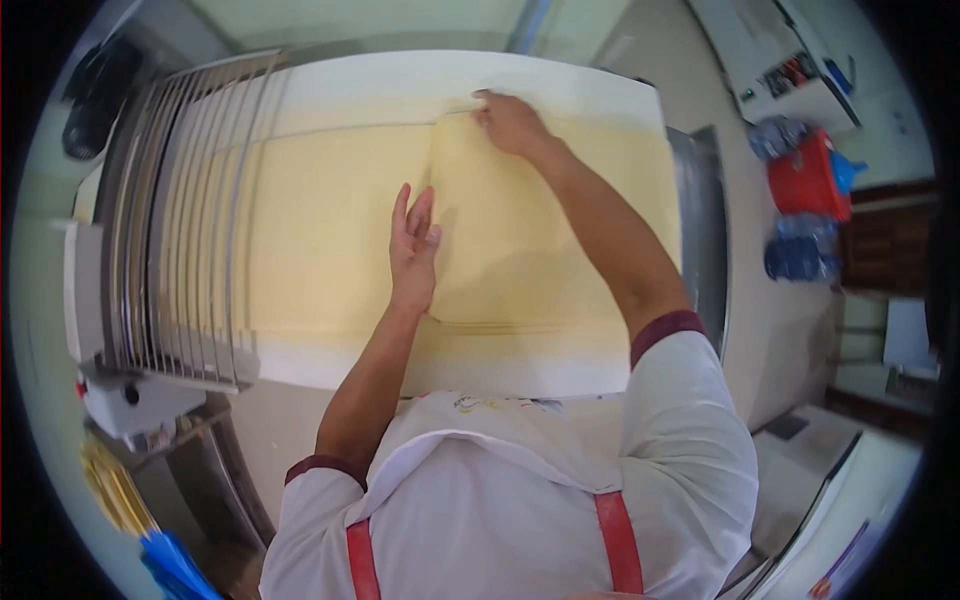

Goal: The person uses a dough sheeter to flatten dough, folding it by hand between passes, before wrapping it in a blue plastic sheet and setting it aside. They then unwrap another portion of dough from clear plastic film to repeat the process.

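Note:
A wide, pale yellow sheet of dough [330, 220] lies flat on a white belt [380, 85]. Over its right half rests another layer of dough [560, 230], whose left edge runs up the middle of the sheet. Beside that edge, my left hand [413, 250] is open, its fingers stretched away from me and its palm turned to the right. My right hand [510, 122] reaches across to the far edge of the upper layer, with index finger and thumb apart near the dough's border. Neither hand has anything visible inside it.
A metal bar guard [215, 220] covers the left end of the belt, beside the machine body. On the right, a metal tray-like end [700, 240] borders the belt. Further right on the floor are a red bucket [802, 178] and large clear bottles [803, 248].

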